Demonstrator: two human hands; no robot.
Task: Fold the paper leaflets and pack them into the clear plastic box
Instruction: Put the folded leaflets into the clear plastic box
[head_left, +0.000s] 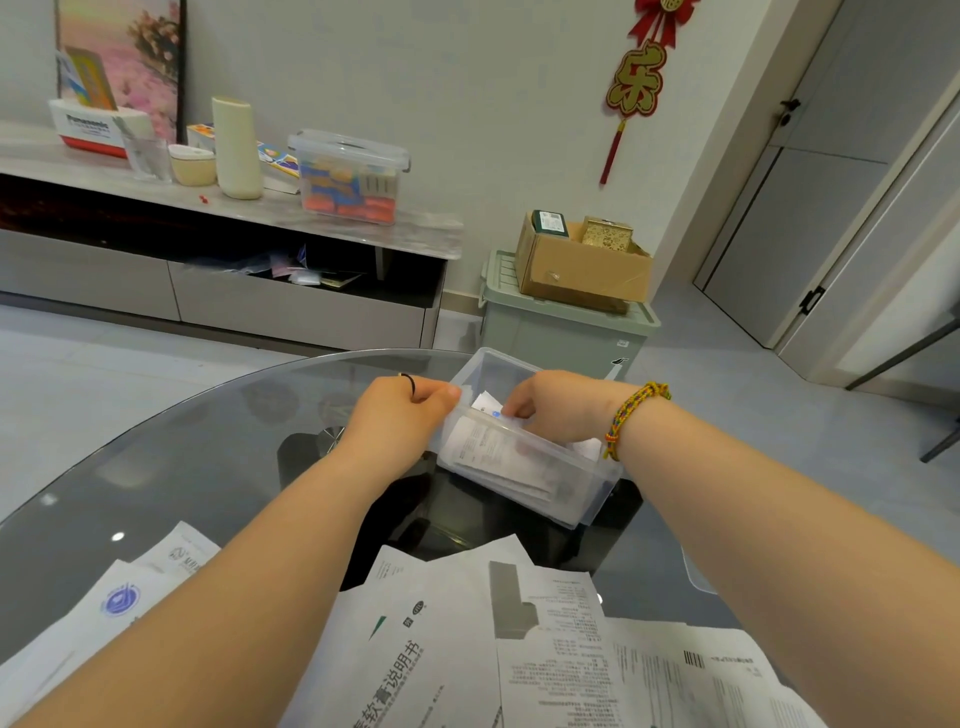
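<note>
In clear box (587, 493), R hand (556, 410) pinches folded leaflet (488, 402); L hand (400, 410) grips its rim.

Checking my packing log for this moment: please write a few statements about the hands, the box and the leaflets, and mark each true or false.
1. The left hand grips the clear plastic box by its rim. True.
2. The box is empty. False: packed leaflets lie inside.
3. The right hand pinches a folded leaflet inside the box. True.
4. Every leaflet is packed. False: loose leaflets lie unfolded on the glass table.
</note>
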